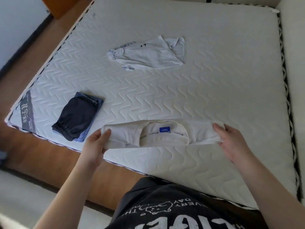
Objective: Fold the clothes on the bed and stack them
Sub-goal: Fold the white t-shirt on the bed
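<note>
I hold a cream T-shirt (162,134) stretched sideways just above the near part of the white quilted mattress (214,90). Its neck opening with a blue label faces me. My left hand (96,143) grips its left end, thumb on top. My right hand (231,139) pinches its right end. A folded stack of dark navy and blue clothes (77,116) lies to the left near the mattress corner. A loose white garment with black paw prints (148,54) lies unfolded farther back in the middle.
The mattress edge runs diagonally below my hands, with a wooden bed frame (49,156) beside it. A padded white side panel (295,80) borders the right. My dark printed shirt (165,210) fills the bottom of the view.
</note>
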Demonstrator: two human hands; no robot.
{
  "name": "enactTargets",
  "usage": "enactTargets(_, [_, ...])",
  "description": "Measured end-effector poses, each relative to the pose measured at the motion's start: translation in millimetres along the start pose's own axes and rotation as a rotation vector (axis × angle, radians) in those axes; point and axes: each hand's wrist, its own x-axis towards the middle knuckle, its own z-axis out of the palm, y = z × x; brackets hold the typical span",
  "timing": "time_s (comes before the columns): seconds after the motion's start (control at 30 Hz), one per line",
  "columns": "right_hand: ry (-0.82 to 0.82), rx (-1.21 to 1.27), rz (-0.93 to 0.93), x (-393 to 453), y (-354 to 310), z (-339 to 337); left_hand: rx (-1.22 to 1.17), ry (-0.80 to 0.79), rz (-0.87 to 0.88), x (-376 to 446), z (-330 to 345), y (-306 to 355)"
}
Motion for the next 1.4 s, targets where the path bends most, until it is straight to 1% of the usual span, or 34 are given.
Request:
enactTargets(0.13, [-0.103,-0.133,-0.068,11.6,-10.7,18.1,-0.046,0.116,0.033,-36.4,-11.0,0.9])
enactTargets(0.2, [-0.140,-0.192,-0.129,14.8,-13.2,34.3,-0.067,0.197,0.049,-53.5,-22.1,-1.0])
enactTargets(0.3, [-0.222,-0.263,-0.215,15.5,-17.9,66.0,-0.046,0.276,0.071,-75.4,-41.0,-0.9])
enactTargets(0.53, [-0.446,-0.351,-0.290,2.3,-23.8,161.5,-0.035,0.415,0.149,-117.3,-95.3,1.3])
enactTargets(0.63, [-0.504,-0.403,-0.331,-5.2,-18.8,208.3,-0.075,0.494,0.160,-126.5,-128.6,-0.4])
enactTargets(0.73, [-0.550,-0.439,-0.326,-11.8,-10.3,258.3,-0.110,0.561,0.170,-129.1,-167.1,-3.9])
enactTargets(0.87, [-0.579,-0.454,-0.321,-23.6,4.0,323.5,-0.114,0.582,0.173,-126.5,-222.2,-6.3])
enactTargets(1.0, [-0.613,-0.487,-0.329,-37.4,15.2,389.0,-0.053,0.586,0.186,-125.0,-277.8,-5.1])
enactTargets(1.1, [-0.639,-0.474,-0.333,-49.2,19.5,435.6,-0.074,0.604,0.191,-123.3,-314.1,-0.4])
enactTargets(1.23, [-0.653,-0.480,-0.313,-59.9,20.9,490.6,-0.092,0.646,0.202,-120.6,-349.2,5.4])
enactTargets(1.4, [-0.714,-0.529,-0.336,-65.6,20.9,548.0,-0.123,0.700,0.220,-112.5,-375.8,10.2])
